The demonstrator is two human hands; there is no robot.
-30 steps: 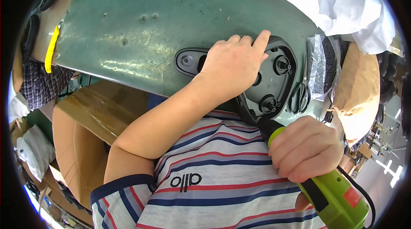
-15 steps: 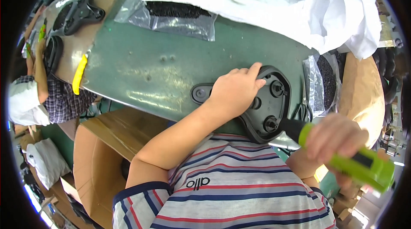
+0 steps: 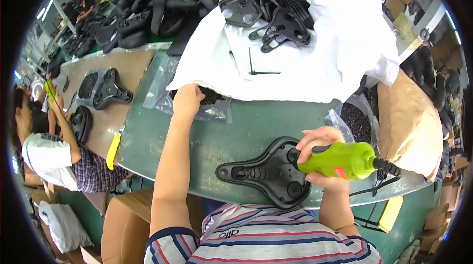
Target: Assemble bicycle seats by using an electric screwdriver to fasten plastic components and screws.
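A black bicycle saddle lies underside up on the green table, its narrow nose to the left. My right hand grips a lime-green electric screwdriver over the saddle's wide end; its tip is hidden. A cord trails off its back. My left hand reaches to a clear plastic bag with small black pieces, probably screws. Its fingers are curled among them, partly hidden; what they hold does not show.
A white sack bears a pile of black saddle parts. At the right lie a second bag of small black pieces and a brown paper sack. A yellow-handled cutter rests at left, near a co-worker.
My left hand has left the saddle and gone over to the bag of small pieces. My right hand has brought the screwdriver over the saddle's wide end. The head view has tilted upward.
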